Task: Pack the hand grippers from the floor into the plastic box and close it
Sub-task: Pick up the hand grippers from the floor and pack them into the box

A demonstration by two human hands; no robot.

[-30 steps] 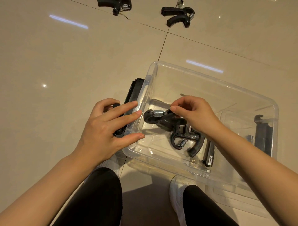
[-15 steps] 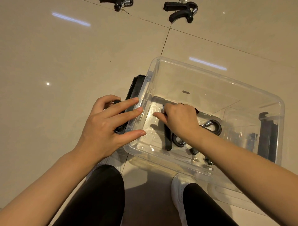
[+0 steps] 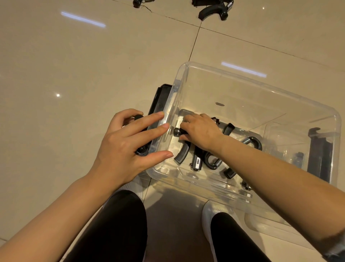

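Note:
A clear plastic box (image 3: 261, 85) stands open on the tiled floor. Several black hand grippers (image 3: 197, 159) with steel springs lie on its bottom at the near left. My right hand (image 3: 202, 131) reaches into the box, its fingers curled over one hand gripper whose black end (image 3: 177, 131) pokes out toward the left wall. My left hand (image 3: 127, 147) rests on the box's left wall with fingers stretched over the rim, above a black side latch (image 3: 158, 101). Two more grippers lie on the floor far ahead, one (image 3: 214, 10) right of the other (image 3: 141, 2).
A second black latch (image 3: 319, 155) sits on the box's right side. A clear plastic piece (image 3: 270, 224), perhaps the lid, lies under the box's near right corner. My knees and white shoes (image 3: 209, 213) are just in front of the box.
My right hand has lowered its gripper from above the pile to the box bottom and slid it toward the left wall. My left hand has stayed on the box's left side.

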